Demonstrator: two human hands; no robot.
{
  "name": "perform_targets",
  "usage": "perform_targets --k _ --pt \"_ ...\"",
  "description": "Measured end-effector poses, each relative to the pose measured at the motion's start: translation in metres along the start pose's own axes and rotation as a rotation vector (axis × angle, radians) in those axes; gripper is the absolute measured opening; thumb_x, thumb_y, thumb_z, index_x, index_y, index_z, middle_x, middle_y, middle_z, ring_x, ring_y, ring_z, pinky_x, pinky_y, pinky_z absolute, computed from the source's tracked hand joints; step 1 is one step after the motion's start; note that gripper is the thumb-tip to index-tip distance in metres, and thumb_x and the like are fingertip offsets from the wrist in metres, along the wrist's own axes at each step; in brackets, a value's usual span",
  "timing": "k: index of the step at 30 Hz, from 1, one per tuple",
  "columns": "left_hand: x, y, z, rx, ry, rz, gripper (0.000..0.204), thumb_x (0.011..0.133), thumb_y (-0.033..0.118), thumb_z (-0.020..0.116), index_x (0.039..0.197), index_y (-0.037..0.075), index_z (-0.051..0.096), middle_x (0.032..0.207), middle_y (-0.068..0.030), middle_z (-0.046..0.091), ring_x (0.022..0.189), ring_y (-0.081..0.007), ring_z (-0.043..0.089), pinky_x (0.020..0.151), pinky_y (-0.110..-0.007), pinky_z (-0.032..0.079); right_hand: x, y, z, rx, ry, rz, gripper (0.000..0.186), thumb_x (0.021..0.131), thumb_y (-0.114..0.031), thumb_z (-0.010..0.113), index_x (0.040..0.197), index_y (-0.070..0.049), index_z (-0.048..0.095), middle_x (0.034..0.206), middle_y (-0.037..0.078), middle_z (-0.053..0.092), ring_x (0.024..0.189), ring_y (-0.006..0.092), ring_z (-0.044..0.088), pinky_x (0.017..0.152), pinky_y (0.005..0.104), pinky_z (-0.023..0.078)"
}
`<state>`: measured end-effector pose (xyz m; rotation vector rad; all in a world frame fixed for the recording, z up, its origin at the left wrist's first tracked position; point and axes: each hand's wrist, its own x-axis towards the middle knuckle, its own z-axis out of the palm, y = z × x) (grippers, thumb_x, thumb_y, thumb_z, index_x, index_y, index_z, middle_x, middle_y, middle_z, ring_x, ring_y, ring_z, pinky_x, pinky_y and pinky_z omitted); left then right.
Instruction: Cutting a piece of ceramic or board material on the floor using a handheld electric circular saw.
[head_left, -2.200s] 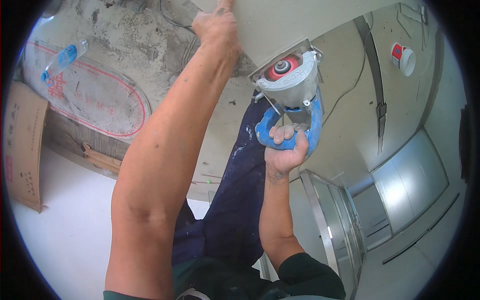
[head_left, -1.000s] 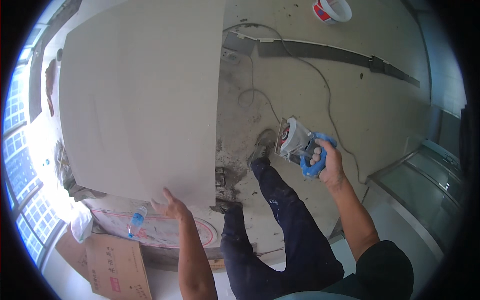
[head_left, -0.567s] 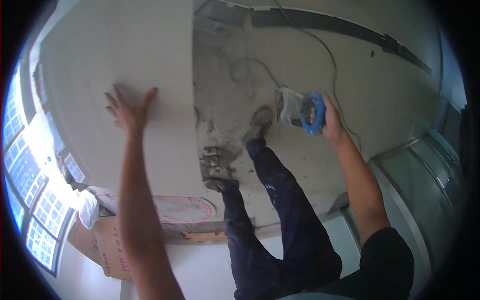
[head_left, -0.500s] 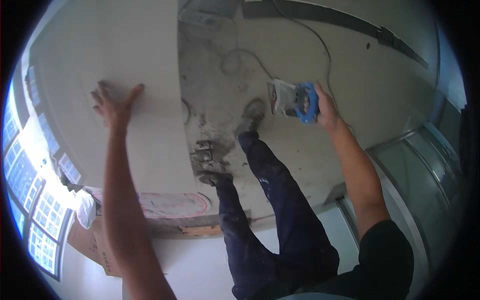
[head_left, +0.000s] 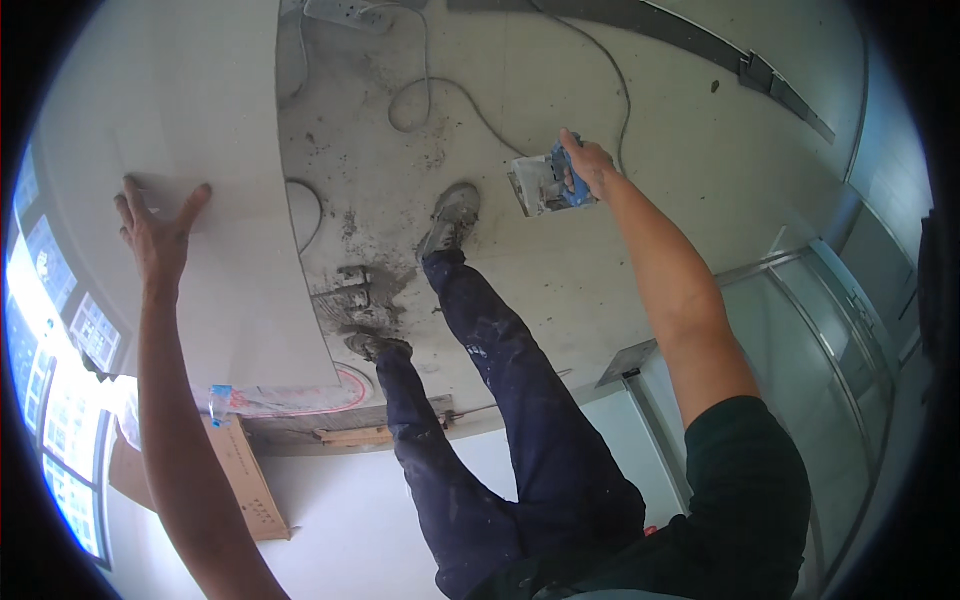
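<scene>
My left hand (head_left: 158, 235) lies with fingers spread on a large pale panel (head_left: 225, 290) at the left. It presses against the panel's smooth face and grips nothing. Out to the right, my right hand (head_left: 590, 165) is wrapped round the blue handle of a corded handheld cutter (head_left: 540, 185). The tool has a pale body and a flat base plate; its blade cannot be made out. It is held away from the panel, over the floor. A grey cord (head_left: 485, 115) trails from it.
A power strip (head_left: 348, 12) lies at the far edge beside the panel. Dusty debris (head_left: 350, 290) is on the floor near my shoes (head_left: 455, 212). Glass-panelled frames (head_left: 800, 330) stand at the right. Cardboard (head_left: 235, 480) and a plastic bottle (head_left: 220, 400) are at the lower left.
The view has shifted, so panel and floor appear farther left. My right hand has turned the cutter and moved it slightly up and left in view. My left hand stays spread on the panel.
</scene>
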<state>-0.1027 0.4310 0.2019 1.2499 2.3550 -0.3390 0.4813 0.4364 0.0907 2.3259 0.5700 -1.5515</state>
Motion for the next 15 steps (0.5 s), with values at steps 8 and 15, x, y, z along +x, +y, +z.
perform_targets --k 8,15 --pt "0.007 -0.023 -0.006 -0.04 0.025 0.126 0.119 0.067 0.064 0.077 0.15 0.0 0.02 0.153 -0.0315 0.017 0.142 -0.0461 0.018 0.115 -0.051 0.024 0.052 -0.001 0.025 -0.04 -0.125 0.043 0.059 0.092 -0.06 0.053 0.075 -0.003 0.055 0.058 0.01 0.054 0.046 0.0199 0.053 0.044 0.0362 0.043" --pt "0.002 -0.013 0.001 0.049 0.045 0.084 0.117 0.07 0.064 0.075 0.151 0.001 0.019 0.154 -0.0322 0.014 0.144 -0.0458 0.01 0.116 -0.054 0.014 0.095 -0.018 0.026 -0.201 -0.152 0.023 0.059 0.093 -0.06 0.049 0.073 -0.005 0.059 0.054 0.012 0.056 0.041 0.0226 0.053 0.042 0.039 0.042"
